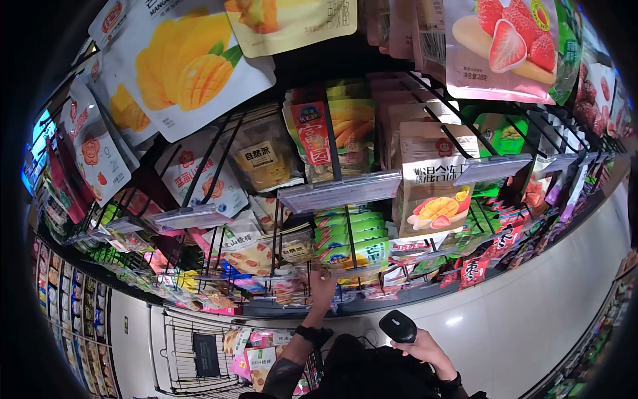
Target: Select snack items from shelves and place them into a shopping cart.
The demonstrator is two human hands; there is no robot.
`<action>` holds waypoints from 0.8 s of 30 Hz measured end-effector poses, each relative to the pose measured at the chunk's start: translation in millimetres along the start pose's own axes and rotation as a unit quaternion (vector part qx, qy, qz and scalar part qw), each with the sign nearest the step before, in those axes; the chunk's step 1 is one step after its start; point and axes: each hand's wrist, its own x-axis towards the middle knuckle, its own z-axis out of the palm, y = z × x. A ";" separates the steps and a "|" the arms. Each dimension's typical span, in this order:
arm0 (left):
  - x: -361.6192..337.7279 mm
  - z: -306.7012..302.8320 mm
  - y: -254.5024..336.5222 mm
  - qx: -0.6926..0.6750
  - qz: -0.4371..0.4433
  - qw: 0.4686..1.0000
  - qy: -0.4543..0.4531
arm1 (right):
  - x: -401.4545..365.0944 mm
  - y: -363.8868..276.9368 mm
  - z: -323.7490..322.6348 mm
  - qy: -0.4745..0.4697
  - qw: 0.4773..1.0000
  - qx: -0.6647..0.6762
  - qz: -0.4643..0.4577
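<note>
My left hand [323, 288] reaches up to the lower row of hanging snack bags. Its fingertips are at the bottom of a brown pouch [297, 247] and beside green-and-yellow mango packets [352, 241]. The fingers are small and blurred there, so whether they grip a bag does not show. A black handheld barcode scanner [399, 327] is in my right hand [428, 351], fingers wrapped round its handle, low in front of my body. Above the packets hangs a clear price-label strip [340, 191].
Large mango pouches [189, 66] and a strawberry pouch [503, 50] hang close overhead. Black hooks stick out from the rack. A wire shopping cart [174, 356] with several bags [260, 359] stands at lower left. Pale floor [531, 302] stretches to the right.
</note>
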 end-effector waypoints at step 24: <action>-95.8 -73.5 32.4 -0.635 -0.189 0.717 -0.214 | -13.8 -3.0 -1.1 0.072 0.978 0.170 -0.099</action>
